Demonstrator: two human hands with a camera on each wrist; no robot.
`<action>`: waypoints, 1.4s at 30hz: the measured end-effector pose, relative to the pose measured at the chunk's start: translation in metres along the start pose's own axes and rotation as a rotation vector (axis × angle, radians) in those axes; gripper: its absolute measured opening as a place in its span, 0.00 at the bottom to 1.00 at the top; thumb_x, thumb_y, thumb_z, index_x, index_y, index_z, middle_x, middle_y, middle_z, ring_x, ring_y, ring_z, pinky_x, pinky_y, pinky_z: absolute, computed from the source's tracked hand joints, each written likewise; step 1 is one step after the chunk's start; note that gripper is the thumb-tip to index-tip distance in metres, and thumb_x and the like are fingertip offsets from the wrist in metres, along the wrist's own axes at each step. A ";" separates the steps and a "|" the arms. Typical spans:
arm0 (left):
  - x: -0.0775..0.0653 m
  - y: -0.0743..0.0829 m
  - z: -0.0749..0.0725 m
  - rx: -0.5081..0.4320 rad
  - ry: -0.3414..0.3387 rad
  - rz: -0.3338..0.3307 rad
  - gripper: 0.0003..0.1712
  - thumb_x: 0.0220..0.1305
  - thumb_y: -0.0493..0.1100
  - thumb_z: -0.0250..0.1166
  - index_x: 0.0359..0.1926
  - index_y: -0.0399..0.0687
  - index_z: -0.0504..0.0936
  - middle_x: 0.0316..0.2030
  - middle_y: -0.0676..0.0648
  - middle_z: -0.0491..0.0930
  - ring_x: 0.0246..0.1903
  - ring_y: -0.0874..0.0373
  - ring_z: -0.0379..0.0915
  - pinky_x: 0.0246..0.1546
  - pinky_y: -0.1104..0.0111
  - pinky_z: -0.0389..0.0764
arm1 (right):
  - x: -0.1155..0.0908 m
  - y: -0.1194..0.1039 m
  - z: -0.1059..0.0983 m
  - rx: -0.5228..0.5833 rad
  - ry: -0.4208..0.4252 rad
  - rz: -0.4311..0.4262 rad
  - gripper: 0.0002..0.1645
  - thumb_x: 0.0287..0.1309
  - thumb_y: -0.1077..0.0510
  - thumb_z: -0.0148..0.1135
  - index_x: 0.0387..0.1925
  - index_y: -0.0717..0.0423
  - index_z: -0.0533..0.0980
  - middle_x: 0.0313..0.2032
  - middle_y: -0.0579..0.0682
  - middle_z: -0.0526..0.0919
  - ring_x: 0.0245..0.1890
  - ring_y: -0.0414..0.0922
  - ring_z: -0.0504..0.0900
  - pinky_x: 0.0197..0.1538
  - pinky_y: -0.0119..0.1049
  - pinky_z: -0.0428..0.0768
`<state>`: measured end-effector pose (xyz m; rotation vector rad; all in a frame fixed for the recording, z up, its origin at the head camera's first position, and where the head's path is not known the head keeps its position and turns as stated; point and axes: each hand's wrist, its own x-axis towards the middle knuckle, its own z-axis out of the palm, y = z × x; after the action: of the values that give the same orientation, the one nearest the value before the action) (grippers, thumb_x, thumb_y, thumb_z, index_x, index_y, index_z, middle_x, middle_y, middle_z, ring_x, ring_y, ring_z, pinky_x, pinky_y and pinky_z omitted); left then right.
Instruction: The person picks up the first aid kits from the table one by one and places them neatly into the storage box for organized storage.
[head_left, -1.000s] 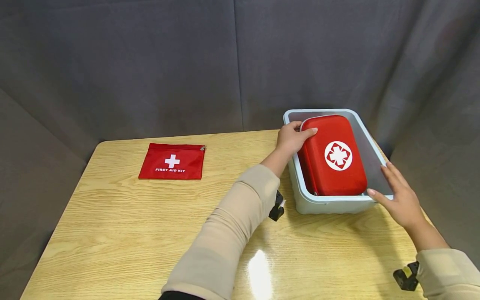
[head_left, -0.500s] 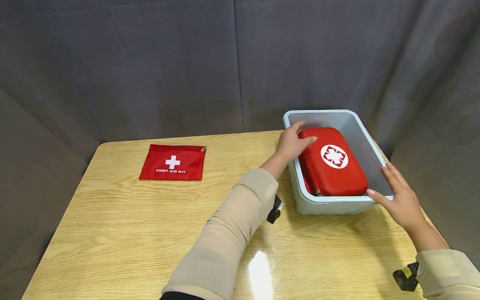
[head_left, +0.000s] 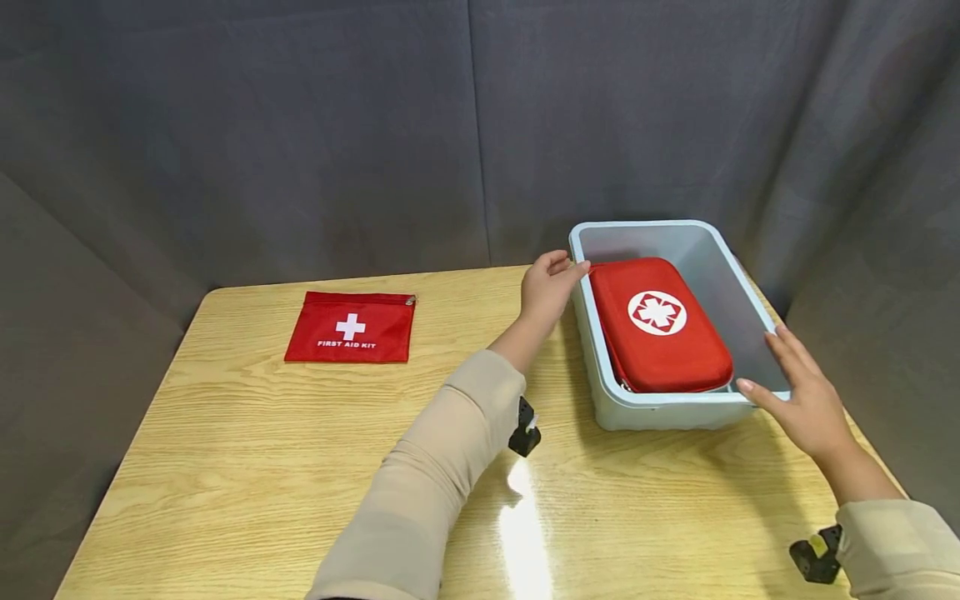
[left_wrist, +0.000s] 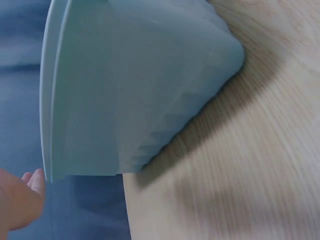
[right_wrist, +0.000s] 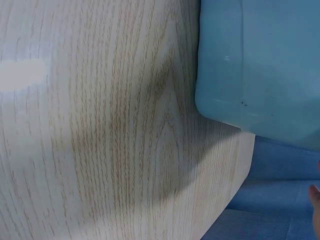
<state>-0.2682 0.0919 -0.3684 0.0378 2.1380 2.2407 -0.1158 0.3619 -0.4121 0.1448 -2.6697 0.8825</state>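
Observation:
A red first aid case [head_left: 686, 354] with a white cross emblem lies inside the pale blue-grey plastic bin [head_left: 667, 418], its face up and its left edge along the bin's left wall. Just outside the left rim is my left hand [head_left: 546, 290], fingers loosely bent and holding nothing. In the left wrist view it shows at the lower left, beside the bin's rim [left_wrist: 46, 100]. My right hand [head_left: 808, 407] is spread at the bin's front right corner, fingers along the right rim and thumb by the front rim. Only a little of the right hand enters the right wrist view.
To the left, a flat red zip pouch [head_left: 348, 327] printed "FIRST AID KIT" lies on the wooden table [head_left: 247, 467]. A grey curtain [head_left: 337, 142] stands behind the table and along its sides. The bin is close to the table's right edge.
The first aid case has sunk from a raised tilt down into the bin. My left hand has let go of it and moved left, out over the rim. The right hand stays put.

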 end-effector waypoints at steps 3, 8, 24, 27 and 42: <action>0.000 -0.005 -0.007 -0.008 0.022 -0.021 0.23 0.49 0.42 0.64 0.48 0.39 0.73 0.43 0.45 0.75 0.43 0.60 0.69 0.38 0.75 0.72 | 0.001 0.000 0.001 0.002 0.000 0.001 0.40 0.50 0.55 0.57 0.61 0.65 0.53 0.63 0.58 0.48 0.62 0.55 0.45 0.56 0.59 0.46; 0.000 -0.016 -0.019 0.015 0.042 -0.036 0.24 0.50 0.43 0.64 0.48 0.38 0.73 0.44 0.43 0.74 0.44 0.57 0.69 0.40 0.73 0.71 | 0.002 -0.001 0.004 0.007 -0.008 0.007 0.40 0.50 0.54 0.57 0.61 0.65 0.52 0.64 0.57 0.47 0.62 0.55 0.45 0.55 0.60 0.46; -0.001 -0.048 -0.075 0.023 0.157 -0.172 0.30 0.54 0.45 0.60 0.55 0.36 0.64 0.52 0.40 0.66 0.52 0.50 0.63 0.49 0.66 0.67 | 0.006 -0.002 0.006 0.006 -0.012 0.004 0.41 0.50 0.54 0.57 0.61 0.64 0.52 0.64 0.58 0.47 0.62 0.55 0.45 0.55 0.60 0.46; -0.001 -0.053 -0.085 0.029 0.201 -0.181 0.30 0.54 0.45 0.60 0.55 0.35 0.64 0.52 0.39 0.66 0.52 0.49 0.63 0.49 0.67 0.67 | 0.006 -0.003 0.006 0.008 -0.013 0.000 0.40 0.50 0.54 0.57 0.61 0.64 0.52 0.64 0.56 0.46 0.62 0.55 0.45 0.55 0.60 0.45; 0.000 -0.075 -0.119 0.029 0.384 -0.206 0.29 0.52 0.44 0.62 0.54 0.35 0.67 0.49 0.37 0.69 0.50 0.49 0.65 0.48 0.65 0.68 | 0.006 -0.002 0.007 0.015 -0.005 -0.006 0.40 0.50 0.55 0.57 0.61 0.66 0.52 0.63 0.57 0.47 0.62 0.55 0.45 0.57 0.58 0.45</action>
<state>-0.2730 -0.0232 -0.4492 -0.6311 2.2171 2.2393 -0.1230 0.3563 -0.4145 0.1580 -2.6668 0.9015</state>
